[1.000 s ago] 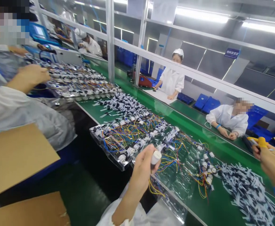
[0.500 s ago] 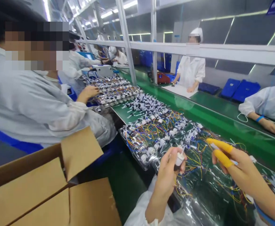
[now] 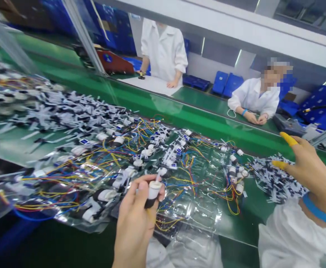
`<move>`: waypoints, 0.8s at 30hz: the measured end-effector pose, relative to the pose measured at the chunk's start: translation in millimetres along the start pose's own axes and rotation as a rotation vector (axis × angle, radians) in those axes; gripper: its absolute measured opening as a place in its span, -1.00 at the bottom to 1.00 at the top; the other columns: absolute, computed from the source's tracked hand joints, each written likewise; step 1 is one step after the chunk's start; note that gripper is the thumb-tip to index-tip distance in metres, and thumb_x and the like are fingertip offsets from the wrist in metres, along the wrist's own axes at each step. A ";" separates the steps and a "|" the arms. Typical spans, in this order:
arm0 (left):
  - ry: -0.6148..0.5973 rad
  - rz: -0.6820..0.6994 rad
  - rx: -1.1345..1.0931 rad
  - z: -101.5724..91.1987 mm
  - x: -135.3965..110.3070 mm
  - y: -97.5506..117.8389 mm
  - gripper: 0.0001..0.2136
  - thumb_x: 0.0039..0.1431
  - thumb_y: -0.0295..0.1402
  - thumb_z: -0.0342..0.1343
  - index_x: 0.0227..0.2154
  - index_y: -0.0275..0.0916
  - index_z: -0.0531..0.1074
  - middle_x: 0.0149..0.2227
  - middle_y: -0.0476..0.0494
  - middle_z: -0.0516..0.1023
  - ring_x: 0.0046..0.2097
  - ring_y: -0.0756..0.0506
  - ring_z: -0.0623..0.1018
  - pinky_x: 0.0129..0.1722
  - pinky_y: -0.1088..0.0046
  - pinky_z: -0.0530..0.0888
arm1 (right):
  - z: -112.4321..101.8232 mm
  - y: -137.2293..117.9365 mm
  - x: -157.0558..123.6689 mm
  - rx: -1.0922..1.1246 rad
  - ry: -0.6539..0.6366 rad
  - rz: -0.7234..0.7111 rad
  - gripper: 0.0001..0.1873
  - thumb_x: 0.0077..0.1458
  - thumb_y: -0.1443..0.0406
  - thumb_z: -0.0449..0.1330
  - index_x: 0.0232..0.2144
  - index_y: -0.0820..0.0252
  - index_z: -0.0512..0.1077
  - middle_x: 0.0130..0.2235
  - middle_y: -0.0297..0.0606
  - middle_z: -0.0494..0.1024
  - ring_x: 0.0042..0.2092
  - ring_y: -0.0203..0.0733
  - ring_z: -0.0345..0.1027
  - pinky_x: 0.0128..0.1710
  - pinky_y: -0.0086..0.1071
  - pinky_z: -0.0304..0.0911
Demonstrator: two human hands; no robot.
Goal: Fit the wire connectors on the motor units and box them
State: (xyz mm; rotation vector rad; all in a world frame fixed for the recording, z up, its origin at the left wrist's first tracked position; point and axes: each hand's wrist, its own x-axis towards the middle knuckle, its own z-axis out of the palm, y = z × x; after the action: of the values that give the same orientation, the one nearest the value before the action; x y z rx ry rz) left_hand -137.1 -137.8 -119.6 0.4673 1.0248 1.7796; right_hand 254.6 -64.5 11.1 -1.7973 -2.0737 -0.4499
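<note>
My left hand (image 3: 137, 212) is closed around a small cylindrical part with a white upper body and a black lower end (image 3: 153, 189); a thin white strip stands up from its top. My right hand (image 3: 305, 160) is raised at the right, fingers apart, with nothing visible in it. Yellow finger cots (image 3: 288, 139) cover two of its fingertips, and a blue band (image 3: 319, 211) circles the wrist. Below and beside it lies a heap of white strips with black pieces (image 3: 274, 178). Similar wired cylinders (image 3: 237, 176) are grouped left of that heap.
Clear plastic trays (image 3: 202, 201) carry parts with coloured wires (image 3: 68, 186) across the green bench (image 3: 246, 219). Another large heap of strips (image 3: 76, 111) lies at the left. Beyond a green ledge (image 3: 207, 123), two people in white coats (image 3: 163, 48) are at a further bench. A metal post (image 3: 85, 37) rises at left.
The view has swung right and down, so the cardboard box and the nearby co-worker are out of sight. My right hand has opened and moved right; the pale strip between its fingers is gone.
</note>
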 end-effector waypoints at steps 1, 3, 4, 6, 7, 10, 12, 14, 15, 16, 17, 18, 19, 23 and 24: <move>-0.012 -0.004 0.003 2.9 -3.5 -1.3 -0.57 -0.04 -0.02 0.51 -0.29 -0.25 0.57 -0.35 -0.07 0.57 -0.37 0.00 0.52 -0.40 0.61 0.50 | -0.3 -19.2 2.4 0.089 -0.040 -0.007 -0.26 0.18 0.12 0.30 0.32 0.35 0.34 0.32 0.26 0.35 0.33 0.43 0.21 0.31 0.22 0.17; -0.041 0.005 0.002 9.4 -11.9 -5.0 -0.57 -0.02 0.00 0.50 -0.30 -0.24 0.57 -0.37 -0.07 0.55 -0.36 -0.01 0.52 -0.37 0.58 0.50 | 11.1 -69.0 9.0 0.469 -0.169 -0.073 -0.35 0.22 0.06 0.31 0.28 0.16 0.42 0.27 0.03 0.47 0.25 0.28 0.37 0.27 0.17 0.27; -0.059 0.017 -0.003 12.5 -16.2 -7.5 -0.58 0.00 0.00 0.48 -0.31 -0.24 0.56 -0.35 -0.07 0.55 -0.36 -0.02 0.53 -0.36 0.57 0.50 | 21.6 -96.7 11.5 0.722 -0.292 -0.118 -0.43 0.21 0.03 0.33 0.21 0.08 0.50 0.17 -0.04 0.58 0.16 0.22 0.47 0.17 0.12 0.39; -0.103 0.041 -0.003 16.8 -23.7 -13.6 -0.61 0.07 0.00 0.44 -0.31 -0.22 0.55 -0.29 -0.07 0.55 -0.35 -0.02 0.54 -0.34 0.54 0.49 | 46.9 -150.5 12.4 1.145 -0.594 -0.168 -0.49 0.14 0.02 0.41 0.08 0.07 0.59 0.01 -0.09 0.68 0.01 0.14 0.59 0.00 0.02 0.52; -0.131 0.050 0.007 17.8 -26.6 -17.0 -0.63 0.12 0.00 0.41 -0.30 -0.22 0.55 -0.24 -0.08 0.55 -0.34 -0.02 0.54 -0.33 0.52 0.48 | 59.2 -173.6 10.5 1.292 -0.647 -0.166 -0.51 0.11 0.03 0.44 0.04 0.07 0.62 -0.04 -0.12 0.70 -0.03 0.10 0.61 -0.01 -0.02 0.53; -0.235 0.066 0.072 16.9 -30.9 -25.5 -0.66 0.26 0.00 0.29 -0.26 -0.22 0.55 -0.18 -0.14 0.56 -0.31 -0.06 0.55 -0.27 0.46 0.48 | 85.5 -217.7 0.1 1.572 -0.599 -0.092 -0.64 0.14 0.01 0.43 -0.11 0.05 0.69 -0.17 -0.19 0.73 -0.10 -0.02 0.63 -0.04 -0.13 0.53; -0.291 0.061 0.136 15.6 -30.7 -28.2 -0.65 0.32 0.02 0.22 -0.20 -0.21 0.55 -0.20 -0.17 0.60 -0.26 -0.11 0.58 -0.19 0.40 0.49 | 91.4 -225.8 -6.1 1.668 -0.538 -0.008 -0.68 0.13 0.02 0.45 -0.17 0.05 0.71 -0.23 -0.22 0.73 -0.19 -0.08 0.63 -0.14 -0.21 0.56; -0.306 0.061 0.187 15.4 -28.8 -28.2 -0.64 0.35 0.02 0.18 -0.15 -0.21 0.56 -0.17 -0.21 0.64 -0.15 -0.17 0.60 -0.05 0.36 0.48 | 89.3 -223.7 -9.9 1.735 -0.513 0.092 -0.68 0.05 0.03 0.51 -0.22 0.08 0.72 -0.30 -0.24 0.72 -0.29 -0.13 0.61 -0.24 -0.26 0.57; -0.304 0.064 0.196 15.6 -27.5 -27.2 -0.64 0.36 0.01 0.17 -0.14 -0.21 0.57 -0.12 -0.24 0.65 -0.07 -0.20 0.60 0.03 0.33 0.46 | 86.2 -221.1 -11.0 1.765 -0.508 0.148 -0.66 0.00 0.05 0.55 -0.24 0.09 0.72 -0.33 -0.25 0.70 -0.33 -0.14 0.60 -0.28 -0.28 0.58; -0.298 0.071 0.192 15.9 -26.1 -25.8 -0.64 0.36 0.00 0.17 -0.12 -0.21 0.58 -0.06 -0.27 0.66 -0.01 -0.22 0.60 0.09 0.31 0.44 | 82.3 -218.4 -11.7 1.788 -0.506 0.205 -0.64 -0.05 0.06 0.58 -0.25 0.10 0.71 -0.36 -0.27 0.69 -0.35 -0.15 0.59 -0.32 -0.29 0.59; -0.289 0.079 0.181 16.0 -24.6 -23.9 -0.64 0.36 0.00 0.17 -0.11 -0.22 0.58 -0.02 -0.29 0.65 0.03 -0.24 0.59 0.13 0.28 0.43 | 78.1 -216.0 -12.2 1.804 -0.503 0.258 -0.62 -0.10 0.08 0.60 -0.25 0.11 0.71 -0.38 -0.29 0.67 -0.37 -0.15 0.59 -0.36 -0.30 0.60; -0.278 0.093 0.176 15.6 -23.1 -21.7 -0.64 0.36 -0.01 0.17 -0.11 -0.22 0.58 -0.03 -0.29 0.65 0.04 -0.24 0.59 0.14 0.27 0.42 | 73.9 -214.2 -12.6 1.816 -0.491 0.306 -0.59 -0.14 0.10 0.63 -0.24 0.12 0.70 -0.38 -0.31 0.66 -0.38 -0.15 0.60 -0.40 -0.32 0.60; -0.266 0.108 0.181 14.8 -21.8 -19.4 -0.64 0.36 0.00 0.17 -0.13 -0.23 0.58 -0.10 -0.27 0.67 -0.01 -0.23 0.61 0.11 0.28 0.44 | 69.8 -212.9 -13.0 1.827 -0.472 0.344 -0.57 -0.17 0.12 0.64 -0.24 0.12 0.68 -0.37 -0.32 0.65 -0.40 -0.14 0.61 -0.44 -0.35 0.59; -0.251 0.101 0.280 7.2 -17.2 -10.6 -0.57 0.31 0.08 0.18 -0.41 -0.21 0.43 -0.64 0.05 0.39 -0.53 -0.02 0.44 -0.42 0.50 0.35 | 59.0 -211.8 -15.7 1.865 -0.429 0.368 -0.58 -0.15 0.10 0.63 -0.31 0.14 0.61 -0.36 -0.32 0.65 -0.46 -0.14 0.63 -0.57 -0.46 0.53; -0.263 0.075 0.297 5.0 -16.5 -9.3 -0.54 0.30 0.12 0.18 -0.43 -0.20 0.39 -0.69 0.11 0.30 -0.61 0.02 0.31 -0.51 0.52 0.24 | 57.9 -212.0 -17.0 1.864 -0.445 0.357 -0.59 -0.12 0.08 0.62 -0.32 0.15 0.60 -0.36 -0.31 0.66 -0.47 -0.14 0.63 -0.58 -0.47 0.52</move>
State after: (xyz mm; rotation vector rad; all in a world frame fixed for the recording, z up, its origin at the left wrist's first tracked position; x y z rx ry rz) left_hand -121.2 -148.9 -122.0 0.9095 1.0980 1.5830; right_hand 43.4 -82.5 -49.2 -0.8650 -1.1550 1.5509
